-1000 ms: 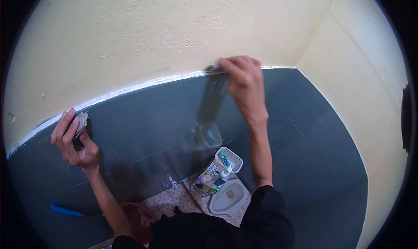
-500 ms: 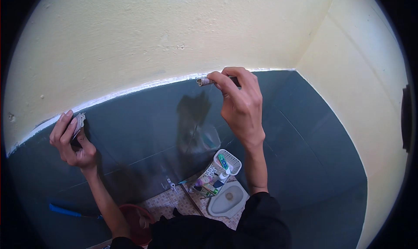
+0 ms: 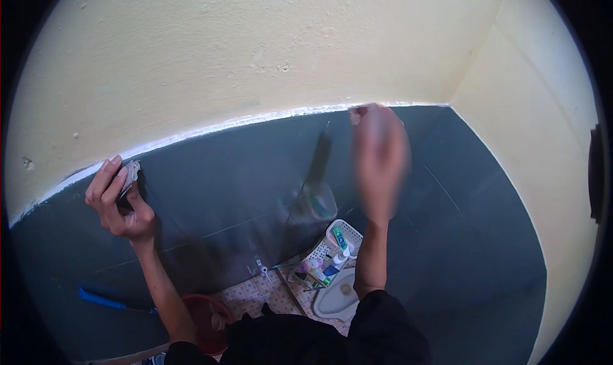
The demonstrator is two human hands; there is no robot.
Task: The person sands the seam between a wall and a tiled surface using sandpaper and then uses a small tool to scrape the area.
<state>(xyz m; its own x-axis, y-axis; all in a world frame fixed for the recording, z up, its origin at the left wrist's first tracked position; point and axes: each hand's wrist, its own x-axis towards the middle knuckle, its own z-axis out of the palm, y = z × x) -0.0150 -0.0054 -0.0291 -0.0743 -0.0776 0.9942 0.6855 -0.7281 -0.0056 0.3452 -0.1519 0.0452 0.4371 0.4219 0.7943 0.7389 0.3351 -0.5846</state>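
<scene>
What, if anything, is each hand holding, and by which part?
Left hand: a pale wad, its left side behind the fingers. Right hand: a brownish piece, left end showing; blur hides the exact grip.

I can't make out the fingers of the right hand (image 3: 381,161), all smeared, and the brownish piece (image 3: 361,112) at its tip blurs too. The left hand (image 3: 119,202) partly covers a crumpled wad (image 3: 132,173). The right sleeve (image 3: 386,320) hides the squat toilet's (image 3: 327,302) right side. Far right, a dark object (image 3: 595,173) is cut off.
</scene>
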